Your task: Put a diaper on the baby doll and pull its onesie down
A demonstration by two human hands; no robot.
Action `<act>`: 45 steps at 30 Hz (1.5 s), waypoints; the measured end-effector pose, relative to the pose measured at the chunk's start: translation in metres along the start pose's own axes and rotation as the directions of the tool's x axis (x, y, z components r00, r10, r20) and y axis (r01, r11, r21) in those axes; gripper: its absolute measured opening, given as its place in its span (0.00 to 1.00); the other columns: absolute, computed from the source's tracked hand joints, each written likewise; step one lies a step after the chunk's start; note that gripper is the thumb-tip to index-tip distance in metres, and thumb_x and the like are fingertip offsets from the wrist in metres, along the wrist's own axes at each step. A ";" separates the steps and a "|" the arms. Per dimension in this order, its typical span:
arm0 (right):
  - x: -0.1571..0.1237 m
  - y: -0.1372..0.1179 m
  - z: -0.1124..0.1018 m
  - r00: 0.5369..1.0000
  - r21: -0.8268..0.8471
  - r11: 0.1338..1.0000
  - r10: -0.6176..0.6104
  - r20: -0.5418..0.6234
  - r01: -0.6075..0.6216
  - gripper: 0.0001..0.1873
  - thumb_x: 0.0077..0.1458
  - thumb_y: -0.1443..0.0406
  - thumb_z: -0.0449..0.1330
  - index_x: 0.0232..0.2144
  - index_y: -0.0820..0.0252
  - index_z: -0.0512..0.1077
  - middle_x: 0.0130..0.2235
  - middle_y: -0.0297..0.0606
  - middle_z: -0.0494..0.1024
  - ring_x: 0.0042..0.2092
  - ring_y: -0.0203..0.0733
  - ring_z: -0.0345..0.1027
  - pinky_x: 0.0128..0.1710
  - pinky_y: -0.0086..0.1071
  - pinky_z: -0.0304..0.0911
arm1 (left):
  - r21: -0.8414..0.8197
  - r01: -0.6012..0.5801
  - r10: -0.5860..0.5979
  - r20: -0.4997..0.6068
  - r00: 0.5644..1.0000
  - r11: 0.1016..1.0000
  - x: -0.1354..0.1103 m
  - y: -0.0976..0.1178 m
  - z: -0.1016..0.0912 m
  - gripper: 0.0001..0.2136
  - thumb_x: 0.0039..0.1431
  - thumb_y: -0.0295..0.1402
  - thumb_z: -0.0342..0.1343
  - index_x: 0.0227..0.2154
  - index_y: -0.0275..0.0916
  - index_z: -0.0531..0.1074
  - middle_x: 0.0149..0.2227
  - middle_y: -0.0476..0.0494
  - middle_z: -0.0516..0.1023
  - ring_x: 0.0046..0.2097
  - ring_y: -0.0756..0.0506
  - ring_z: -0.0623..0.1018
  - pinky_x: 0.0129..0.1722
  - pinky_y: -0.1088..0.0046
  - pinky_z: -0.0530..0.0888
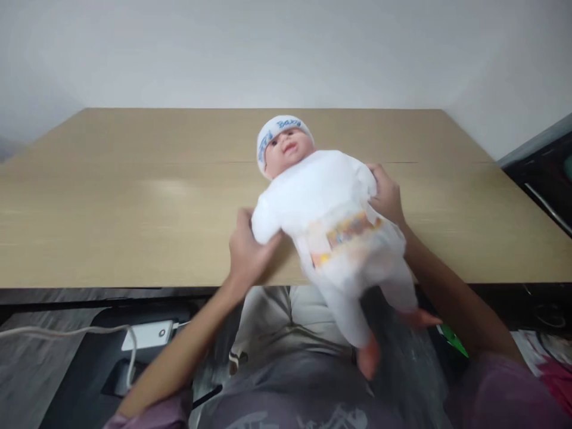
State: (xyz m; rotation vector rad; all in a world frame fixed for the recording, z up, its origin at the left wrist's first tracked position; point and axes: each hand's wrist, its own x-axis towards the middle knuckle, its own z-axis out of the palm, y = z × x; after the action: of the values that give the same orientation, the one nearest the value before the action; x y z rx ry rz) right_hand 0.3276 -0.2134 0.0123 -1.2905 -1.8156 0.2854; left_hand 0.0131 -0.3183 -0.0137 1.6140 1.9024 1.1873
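A baby doll (322, 185) in white clothes, a white cap (286, 123) with blue lettering and a diaper (351, 235) with a coloured band is held tilted over the table's front edge. Its head points up and left, and its legs hang toward my lap. My left hand (250, 247) grips the doll's arm on the left side of the picture. On the other side my right hand (388, 193) is closed round the opposite sleeve, its fingers partly hidden behind the doll. The diaper and feet are smeared by motion.
A light wooden table (134, 208) stretches to the pale wall (268, 53). Below left, a white power bank (149, 335) with a cable lies on a dark seat (75, 369). A black object (545, 161) stands at the right edge, with red and white cloth (545, 363) below it.
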 end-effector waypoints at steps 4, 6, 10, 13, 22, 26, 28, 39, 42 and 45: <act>-0.082 -0.044 -0.053 0.953 0.140 0.986 -0.123 0.278 0.087 0.20 0.63 0.54 0.66 0.54 0.53 0.77 0.48 0.38 0.85 0.45 0.51 0.78 0.47 0.41 0.72 | -0.074 0.054 -0.049 0.071 0.996 0.996 -0.160 -0.013 -0.033 0.27 0.48 0.47 0.70 0.46 0.44 0.66 0.36 0.44 0.82 0.35 0.37 0.84 0.30 0.64 0.79; -0.129 -0.061 -0.066 0.913 0.168 0.980 -0.164 0.374 0.108 0.20 0.64 0.56 0.66 0.56 0.52 0.76 0.50 0.40 0.85 0.48 0.53 0.79 0.50 0.43 0.73 | -0.068 0.084 -0.075 0.130 0.989 0.994 -0.228 -0.030 -0.048 0.26 0.46 0.46 0.69 0.45 0.44 0.68 0.35 0.44 0.83 0.33 0.36 0.84 0.29 0.62 0.80; -0.209 -0.079 -0.058 0.847 0.194 0.977 -0.174 0.502 0.086 0.20 0.65 0.61 0.67 0.58 0.51 0.75 0.53 0.43 0.84 0.52 0.55 0.78 0.54 0.45 0.72 | -0.046 0.252 -0.227 0.295 0.928 0.967 -0.317 -0.059 -0.076 0.21 0.49 0.44 0.68 0.44 0.47 0.68 0.33 0.47 0.85 0.30 0.37 0.84 0.29 0.62 0.80; -0.249 -0.079 -0.035 0.818 0.155 0.988 -0.103 0.565 0.018 0.22 0.61 0.67 0.64 0.58 0.53 0.75 0.54 0.43 0.84 0.55 0.54 0.77 0.57 0.45 0.71 | 0.044 0.336 -0.322 0.426 0.846 0.941 -0.343 -0.071 -0.091 0.20 0.53 0.43 0.66 0.44 0.48 0.66 0.31 0.52 0.84 0.29 0.38 0.83 0.32 0.64 0.79; -0.291 -0.031 0.021 0.707 -0.078 0.991 0.135 0.694 -0.113 0.20 0.60 0.66 0.68 0.55 0.54 0.83 0.58 0.47 0.83 0.60 0.56 0.75 0.64 0.49 0.69 | 0.017 0.358 -0.300 0.584 0.755 0.934 -0.325 -0.082 -0.098 0.25 0.67 0.60 0.59 0.52 0.45 0.66 0.49 0.41 0.87 0.51 0.33 0.86 0.55 0.57 0.81; -0.290 -0.031 0.010 0.730 0.033 0.987 0.094 0.677 -0.158 0.13 0.68 0.58 0.66 0.49 0.57 0.84 0.56 0.47 0.82 0.56 0.52 0.77 0.60 0.46 0.72 | 0.053 0.305 -0.274 0.602 0.750 0.951 -0.323 -0.082 -0.101 0.25 0.70 0.60 0.57 0.54 0.44 0.68 0.49 0.40 0.86 0.50 0.32 0.86 0.54 0.54 0.80; -0.290 -0.038 -0.002 0.691 0.140 0.955 0.084 0.718 -0.262 0.19 0.72 0.49 0.62 0.44 0.58 0.83 0.49 0.44 0.84 0.49 0.48 0.79 0.52 0.42 0.73 | 0.105 0.211 -0.233 0.565 0.792 0.972 -0.323 -0.084 -0.103 0.25 0.71 0.60 0.57 0.53 0.42 0.70 0.49 0.37 0.85 0.51 0.30 0.85 0.54 0.52 0.79; -0.289 -0.090 -0.045 0.654 0.066 0.988 0.042 0.755 -0.140 0.19 0.73 0.49 0.61 0.42 0.53 0.85 0.42 0.38 0.88 0.45 0.50 0.80 0.46 0.40 0.70 | -0.318 -0.316 0.447 0.686 0.574 0.894 -0.239 -0.002 -0.061 0.13 0.77 0.45 0.60 0.57 0.46 0.75 0.62 0.39 0.79 0.64 0.35 0.75 0.67 0.54 0.69; -0.298 -0.098 -0.050 0.729 -0.020 0.999 0.047 0.683 -0.045 0.16 0.73 0.54 0.60 0.38 0.51 0.84 0.40 0.39 0.88 0.44 0.51 0.79 0.46 0.41 0.68 | -0.447 -0.285 0.530 0.714 0.457 0.848 -0.224 0.008 -0.034 0.13 0.76 0.45 0.61 0.55 0.46 0.79 0.57 0.40 0.82 0.60 0.37 0.77 0.66 0.57 0.69; -0.308 -0.097 -0.050 0.781 -0.057 0.997 0.074 0.620 -0.050 0.15 0.72 0.56 0.60 0.34 0.51 0.81 0.37 0.38 0.86 0.41 0.50 0.77 0.43 0.41 0.66 | -0.477 -0.258 0.540 0.697 0.472 0.840 -0.225 0.002 -0.022 0.12 0.74 0.46 0.64 0.51 0.45 0.80 0.52 0.42 0.83 0.57 0.38 0.78 0.66 0.58 0.68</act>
State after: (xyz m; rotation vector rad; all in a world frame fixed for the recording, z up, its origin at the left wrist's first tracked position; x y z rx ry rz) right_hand 0.3287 -0.5331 -0.0559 -1.3834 -2.3351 0.7995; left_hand 0.0593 -0.5359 -0.0510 1.9912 0.6996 0.6000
